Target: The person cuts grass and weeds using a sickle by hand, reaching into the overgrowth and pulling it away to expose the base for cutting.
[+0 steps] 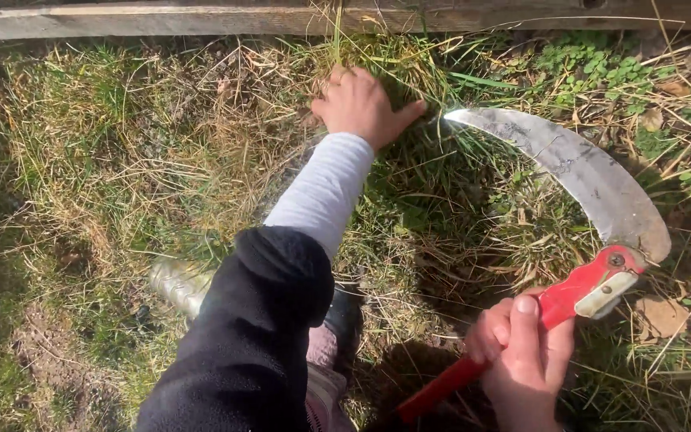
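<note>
**Gripping a tuft, sickle poised**

A tuft of long grass (377,60) beside the wooden board (121,20) is clenched in the left hand (359,106). The red-handled sickle (577,192) is held tight in the right hand (521,352), its blade tip just beside the tuft. Uncut grass is seen all around; the tuft appears not yet severed.

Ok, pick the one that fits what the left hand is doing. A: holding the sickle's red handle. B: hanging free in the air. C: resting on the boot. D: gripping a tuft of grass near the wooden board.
D: the left hand is closed around a tuft of grass just below the wooden board, while the right hand holds the sickle by its red handle.
</note>
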